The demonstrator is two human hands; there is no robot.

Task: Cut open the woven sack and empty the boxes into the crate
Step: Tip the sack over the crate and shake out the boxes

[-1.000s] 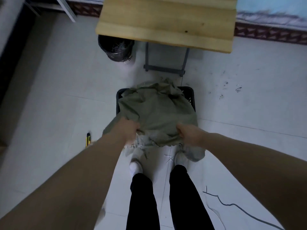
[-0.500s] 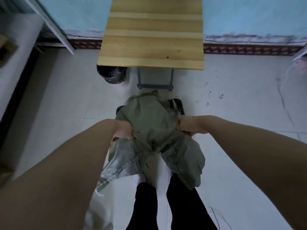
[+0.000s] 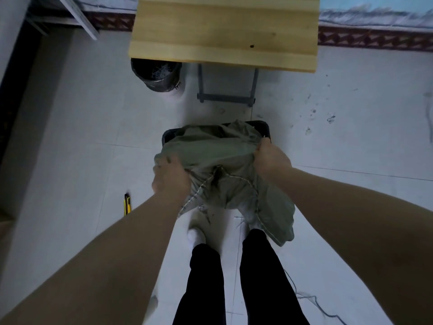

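Emptying step, head view, read from left to right. A yellow utility knife lies on the floor to the person's left, apart from both hands; the cutting is probably done.

The left hand has its fingers curled round a bunched fold at the near left side of the woven sack. The sack is slung between the two hands and draped over the dark crate, so that only the crate's far rim and corners show. A stitched hem and a slack tail of cloth fall toward the person's feet. No boxes can be seen, because the cloth hides the crate's inside. It cannot be told whether the cut opening faces down into the crate.

Behind the crate stand a black bin and a wooden counter, neither in use. The right hand is closed in a fist on the sack's far right edge, just above the crate's right rim. A loose thread lies on the floor at lower right.

Judged stage: late, tipping out the contents.

The next move calls for:
- raising both grips together so the closed end rises above the opening;
- keeping the sack centred over the crate so that anything inside drops within the rim, not onto the floor;
- then lifting the cloth clear.
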